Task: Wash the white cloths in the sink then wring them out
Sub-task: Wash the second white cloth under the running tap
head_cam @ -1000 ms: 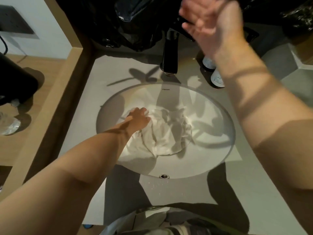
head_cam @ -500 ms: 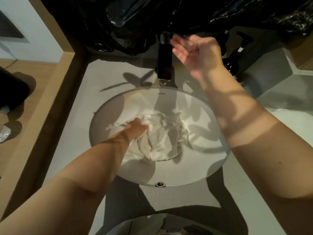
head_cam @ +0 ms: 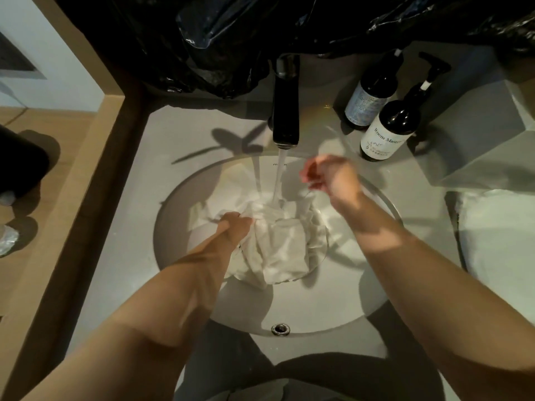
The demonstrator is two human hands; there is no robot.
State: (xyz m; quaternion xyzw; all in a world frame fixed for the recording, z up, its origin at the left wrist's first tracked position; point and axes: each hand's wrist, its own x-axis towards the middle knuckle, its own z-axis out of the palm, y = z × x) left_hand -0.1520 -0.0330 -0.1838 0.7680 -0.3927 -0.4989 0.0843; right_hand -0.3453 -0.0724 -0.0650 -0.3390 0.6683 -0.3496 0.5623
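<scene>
A crumpled heap of white cloths [head_cam: 278, 250] lies at the bottom of the round white sink [head_cam: 289, 311]. Water streams from the black faucet [head_cam: 286, 111] onto the top of the heap. My left hand [head_cam: 236, 224] grips the left side of the cloths, fingers buried in the folds. My right hand [head_cam: 330, 176] hovers above the sink's right side, just right of the stream, blurred, fingers loosely curled and holding nothing.
Two dark pump bottles [head_cam: 388, 128] stand on the grey counter [head_cam: 202, 125] right of the faucet. A grey box [head_cam: 486, 140] sits at the far right, a white object [head_cam: 503, 238] below it. Black plastic [head_cam: 202, 39] hangs over the back. A wooden ledge [head_cam: 66, 183] borders the left.
My right hand came down from the faucet top to beside the spout, and water now runs onto the cloths. My left hand stays on the heap.
</scene>
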